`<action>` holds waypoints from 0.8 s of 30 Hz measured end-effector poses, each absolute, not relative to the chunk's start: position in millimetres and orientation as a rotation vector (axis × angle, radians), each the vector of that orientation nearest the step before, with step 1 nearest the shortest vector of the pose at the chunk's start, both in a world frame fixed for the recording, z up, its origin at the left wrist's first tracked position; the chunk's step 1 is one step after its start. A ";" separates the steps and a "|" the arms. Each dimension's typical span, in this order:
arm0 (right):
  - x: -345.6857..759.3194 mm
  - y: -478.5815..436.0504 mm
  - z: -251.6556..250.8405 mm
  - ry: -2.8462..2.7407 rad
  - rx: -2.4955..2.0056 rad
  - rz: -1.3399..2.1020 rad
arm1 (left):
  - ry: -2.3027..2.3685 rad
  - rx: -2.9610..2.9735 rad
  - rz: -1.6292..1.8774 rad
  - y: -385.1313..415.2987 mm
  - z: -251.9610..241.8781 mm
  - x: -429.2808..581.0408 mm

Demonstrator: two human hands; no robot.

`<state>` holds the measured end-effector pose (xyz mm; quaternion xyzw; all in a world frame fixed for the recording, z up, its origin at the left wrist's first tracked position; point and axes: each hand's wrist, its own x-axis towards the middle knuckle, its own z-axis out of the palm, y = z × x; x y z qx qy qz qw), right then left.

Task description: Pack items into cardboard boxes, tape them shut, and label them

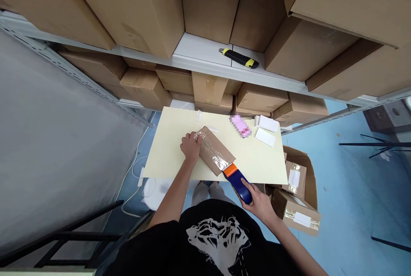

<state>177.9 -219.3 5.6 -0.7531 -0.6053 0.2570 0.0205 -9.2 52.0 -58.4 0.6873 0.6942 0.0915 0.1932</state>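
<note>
A flat brown cardboard box [213,151] lies tilted across the cream board [167,156], its top wrapped in clear tape. My left hand [191,147] grips the box's far end, fingers over the tape. My right hand [260,203] is shut around the handle of a blue tape dispenser [240,186], whose orange head sits at the box's near end. Beyond the box lie a pixelated pink object [240,126] and two white labels [266,130]. A small white scrap of tape [199,116] clings to the board's far edge.
Cardboard cartons fill the metal shelves ahead, and a yellow-and-black utility knife [239,58] lies on a shelf. An open carton [300,173] holding taped packages stands at the board's right. White cable [131,194] runs along the blue floor at left.
</note>
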 end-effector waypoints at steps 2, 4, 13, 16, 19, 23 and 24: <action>182.1 -222.7 -4.0 -1.899 -2.317 0.786 | 1.899 1.937 0.272 53.6 -58.0 -12.9; 184.4 -226.6 -15.2 -1.905 -2.308 0.775 | 1.822 1.950 0.289 55.4 -57.7 -18.3; 178.8 -231.6 -51.1 -1.782 -2.254 0.757 | 1.704 1.966 0.256 66.8 -58.4 -41.0; 182.8 -224.9 -26.9 -1.797 -2.237 0.695 | 1.680 1.838 0.261 69.6 -65.0 -49.1; 185.2 -203.1 25.1 -1.805 -2.145 0.698 | 1.590 1.677 0.241 67.7 -77.8 -53.1; 180.2 -145.1 93.8 -1.816 -2.140 0.746 | 1.576 1.641 0.210 67.9 -92.4 -48.6; 177.3 -128.2 104.3 -1.821 -2.165 0.743 | 1.610 1.642 0.204 70.4 -92.9 -47.2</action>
